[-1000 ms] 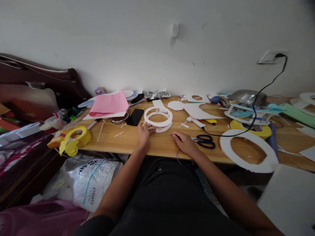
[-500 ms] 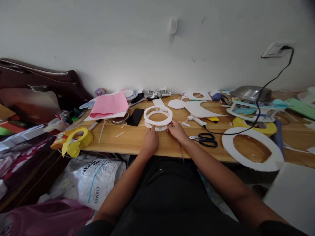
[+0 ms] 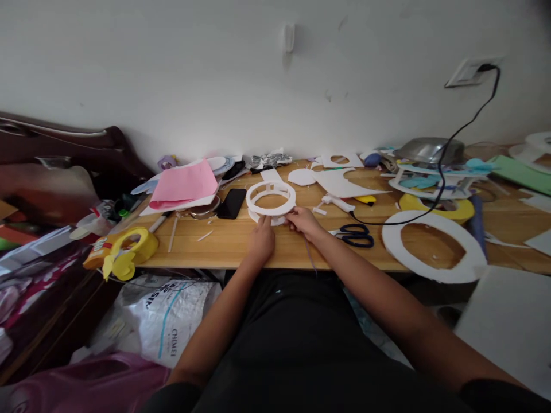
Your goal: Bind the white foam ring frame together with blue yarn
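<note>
A white two-tier ring frame [image 3: 280, 210], made of two flat rings joined by short uprights, stands on the wooden table in front of me. My left hand [image 3: 262, 242] grips its lower ring at the near side, fingers bent in and partly hidden. At the right side of the frame, my right hand [image 3: 306, 223] has its fingers pinched together, close against the lower ring. From beneath it a thin purple strip [image 3: 310, 256] hangs down to the table edge. The strip's upper end is hidden by the hand.
Right of the hands lie dark-handled scissors [image 3: 356, 236], a white glue gun [image 3: 339, 203] with a black cord, and a large white ring [image 3: 394, 241]. On the left are a black phone [image 3: 232, 203], pink sheet [image 3: 185, 183] and yellow tape roll [image 3: 148, 245]. The wooden table [image 3: 224, 252] ends near my body.
The view has shifted slightly, so everything sits a little further left. Both hands stay at the ring frame; my right fingers have moved slightly along its near right side.
</note>
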`<state>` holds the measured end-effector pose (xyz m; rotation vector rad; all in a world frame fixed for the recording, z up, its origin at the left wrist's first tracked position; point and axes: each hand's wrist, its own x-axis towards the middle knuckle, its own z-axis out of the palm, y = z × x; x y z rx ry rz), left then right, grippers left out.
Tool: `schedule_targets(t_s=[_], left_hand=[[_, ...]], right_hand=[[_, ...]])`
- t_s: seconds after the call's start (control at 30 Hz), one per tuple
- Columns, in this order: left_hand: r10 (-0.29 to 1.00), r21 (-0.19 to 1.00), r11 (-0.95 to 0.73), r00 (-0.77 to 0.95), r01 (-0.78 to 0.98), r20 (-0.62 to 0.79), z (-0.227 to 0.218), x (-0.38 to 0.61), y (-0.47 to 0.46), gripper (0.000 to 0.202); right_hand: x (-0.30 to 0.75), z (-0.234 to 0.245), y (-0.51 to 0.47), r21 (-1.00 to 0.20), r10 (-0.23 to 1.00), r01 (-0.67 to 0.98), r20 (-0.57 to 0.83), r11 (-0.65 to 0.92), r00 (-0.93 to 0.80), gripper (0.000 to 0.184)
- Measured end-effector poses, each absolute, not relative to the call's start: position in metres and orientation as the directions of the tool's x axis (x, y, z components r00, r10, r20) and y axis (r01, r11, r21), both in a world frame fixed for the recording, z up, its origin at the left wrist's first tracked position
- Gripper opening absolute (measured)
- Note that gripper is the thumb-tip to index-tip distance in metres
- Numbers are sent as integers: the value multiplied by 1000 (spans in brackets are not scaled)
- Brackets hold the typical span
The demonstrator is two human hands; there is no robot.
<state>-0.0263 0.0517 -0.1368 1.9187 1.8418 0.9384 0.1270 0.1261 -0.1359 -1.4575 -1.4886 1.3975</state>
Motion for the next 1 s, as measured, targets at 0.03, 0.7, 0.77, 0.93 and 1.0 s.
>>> schedule_targets(t_s=[0.03,0.7,0.77,0.93,1.0], left_hand=[[969,641,-128,-41,756,242,-136,-27,52,44],[941,676,-215,-36,704,337,-146,-41,61,20],[937,685,-215,-49,696,345,-146,-41,61,17],[927,703,-225,-74,675,367,-147,-42,61,15],[926,709,-231,-73,666,370,-146,-43,62,14]], right_hand=[[127,-135,128,-940,947,287,-247,-183,-205,35],[145,-131,127,-966,825,216,-234,-139,-515,28],[146,-130,126,-969,819,214,-221,-123,-530,26],[148,-128,122,-974,797,205,-195,-91,-571,25],[149,-127,122,-974,782,210,-198,-89,-591,25]])
